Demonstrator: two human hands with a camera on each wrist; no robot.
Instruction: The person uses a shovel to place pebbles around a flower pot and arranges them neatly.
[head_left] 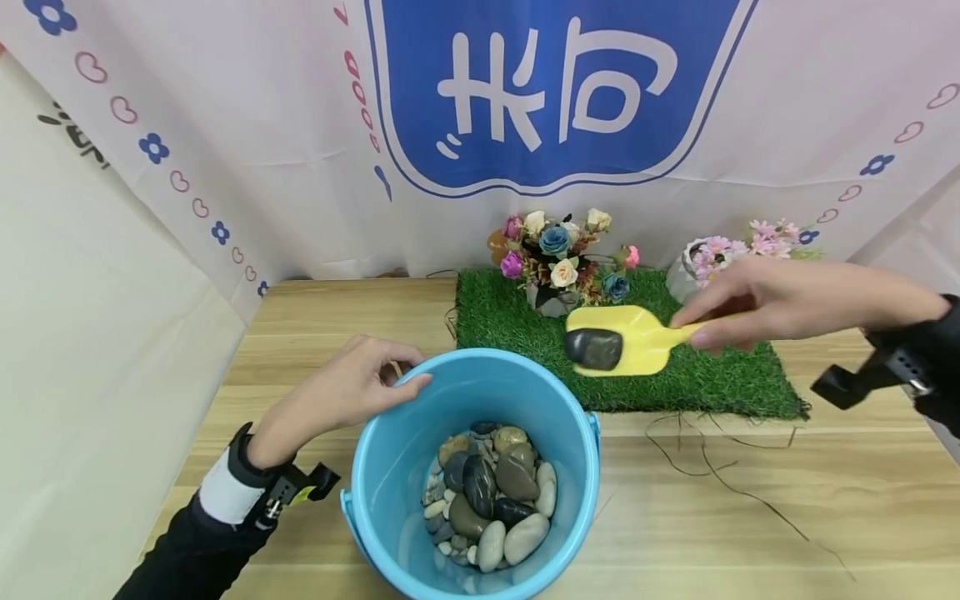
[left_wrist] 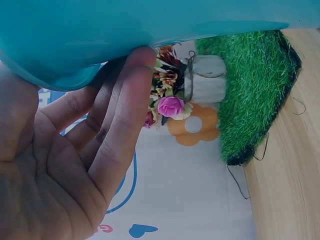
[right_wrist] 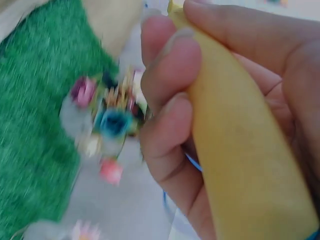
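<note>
A light blue bucket [head_left: 420, 425] stands on the table, with several grey, tan and black stones [head_left: 468, 517] at its bottom. My left hand [head_left: 356, 379] grips the bucket's upper left rim, thumb inside; in the left wrist view its fingers lie along the outer wall [left_wrist: 150, 20]. Over the grass mat, right of the bucket, my right hand [head_left: 787, 304] holds a yellow toy shovel [head_left: 643, 342] by its handle. One dark wet stone [head_left: 596, 348] rides on the shovel's blade. The right wrist view shows my fingers wrapped about the yellow handle [right_wrist: 235, 125].
Behind the bucket lies a green artificial grass mat [head_left: 720, 387]. On it stand a pot of mixed flowers [head_left: 558, 267] and a white pot of pink flowers [head_left: 682, 275]. Loose dark threads [head_left: 750, 496] trail over the wooden table [head_left: 847, 492]. A printed cloth [head_left: 300, 167] hangs behind.
</note>
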